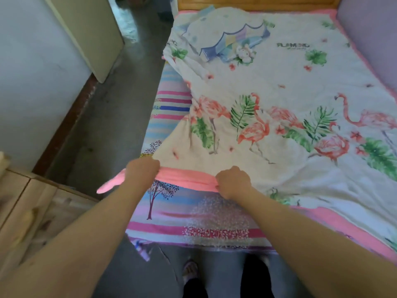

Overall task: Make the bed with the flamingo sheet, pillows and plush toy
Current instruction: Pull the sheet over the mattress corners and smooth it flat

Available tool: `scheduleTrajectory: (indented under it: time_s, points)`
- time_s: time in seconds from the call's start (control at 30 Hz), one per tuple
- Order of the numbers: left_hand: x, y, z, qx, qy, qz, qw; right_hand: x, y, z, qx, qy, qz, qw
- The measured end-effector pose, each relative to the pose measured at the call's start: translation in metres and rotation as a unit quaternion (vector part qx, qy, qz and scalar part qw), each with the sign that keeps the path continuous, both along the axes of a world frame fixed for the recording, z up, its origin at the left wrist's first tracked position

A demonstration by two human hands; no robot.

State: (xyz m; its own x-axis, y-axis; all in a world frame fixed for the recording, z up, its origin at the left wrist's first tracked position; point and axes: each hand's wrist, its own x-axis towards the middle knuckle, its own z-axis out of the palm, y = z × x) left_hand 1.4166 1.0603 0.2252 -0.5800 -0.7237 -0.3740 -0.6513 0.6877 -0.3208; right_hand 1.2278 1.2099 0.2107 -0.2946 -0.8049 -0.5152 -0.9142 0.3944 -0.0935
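A white flamingo sheet (279, 100) with a pink border lies spread over most of the bed, skewed so that its near left corner is pulled back. My left hand (141, 171) grips the pink border at that corner. My right hand (233, 181) grips the same border a little to the right. Between them the pink edge is stretched taut. At the head of the bed a pastel pillow (234, 43) lies on the sheet, and a small white plush toy (245, 53) rests against it.
A striped mattress cover (193, 222) with tree prints shows along the near and left sides. A wooden headboard (253, 5) is at the far end, a purple wall (369, 39) on the right. A wooden cabinet (32, 211) stands at left, grey floor (120, 117) beside the bed.
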Motion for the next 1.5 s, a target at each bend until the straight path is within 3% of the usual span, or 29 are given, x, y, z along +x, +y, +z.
scheduleTrajectory:
  time_s: [0.13,0.33,0.43,0.5,0.63,0.7,0.83,0.93,1.03,1.17,1.23,1.5]
  points:
    - [0.055,-0.015,-0.008,-0.015,0.006,0.034,0.999,0.047,-0.013,-0.007,0.007,-0.094,0.025,0.995]
    - [0.111,-0.024,-0.02,0.002,0.015,0.112,0.994,0.104,-0.033,-0.02,-0.012,-0.211,-0.023,0.977]
    - [0.14,-0.022,-0.022,-0.004,0.043,0.144,0.989,0.122,-0.04,-0.036,0.042,-0.164,0.036,0.985]
    - [0.156,-0.025,-0.03,0.006,0.113,0.169,0.979,0.13,-0.042,-0.045,0.028,-0.123,0.036,0.991]
    - [0.174,-0.031,-0.056,0.102,0.283,0.232,0.925,0.15,-0.051,-0.064,-0.002,-0.139,-0.004,0.99]
    - [0.176,-0.03,-0.064,0.137,0.304,0.239,0.912,0.157,-0.054,-0.069,-0.02,-0.14,-0.017,0.99]
    - [0.184,-0.04,-0.073,0.082,0.22,0.163,0.958,0.172,-0.055,-0.077,-0.031,-0.122,0.018,0.992]
    - [0.213,-0.055,-0.059,0.024,0.196,0.133,0.971,0.199,-0.063,-0.086,-0.028,-0.118,0.03,0.992]
    - [0.255,-0.06,-0.062,-0.004,0.055,0.037,0.998,0.233,-0.076,-0.095,0.025,-0.118,0.083,0.989]
    - [0.29,-0.032,-0.079,0.068,-0.052,0.108,0.99,0.263,-0.081,-0.115,0.115,-0.12,0.141,0.976]
    - [0.295,-0.019,-0.097,0.075,-0.1,0.092,0.988,0.266,-0.075,-0.125,0.156,-0.125,0.152,0.968]
    - [0.294,-0.013,-0.166,0.12,-0.135,0.077,0.981,0.261,-0.051,-0.164,0.194,-0.163,0.121,0.96]
